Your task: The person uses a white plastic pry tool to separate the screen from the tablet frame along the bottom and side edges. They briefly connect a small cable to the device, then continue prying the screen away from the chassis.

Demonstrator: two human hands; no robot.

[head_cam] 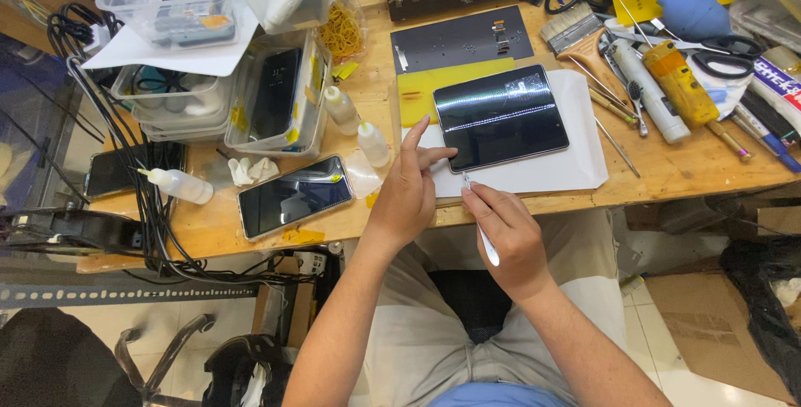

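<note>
Gripping a thin white-handled metal pry tool (478,215), right hand (505,236) is closed around it, tip at the near edge of a dark glossy unfolded phone (501,116). Left hand (409,194) is open, fingertips pressing that phone's near-left corner. Phone lies on white paper (584,152) on wooden tabletop (667,169).

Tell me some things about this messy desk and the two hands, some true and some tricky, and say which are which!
1. The right hand holds a thin white tool. True.
2. The left hand touches the dark folding device. True: its fingertips rest at the lower left corner.
3. The device lies on a red cloth. False: it lies on white paper.
4. A phone lies left of the left hand. True.
5. The scissors are in the left hand. False: they lie at the desk's far right.
</note>
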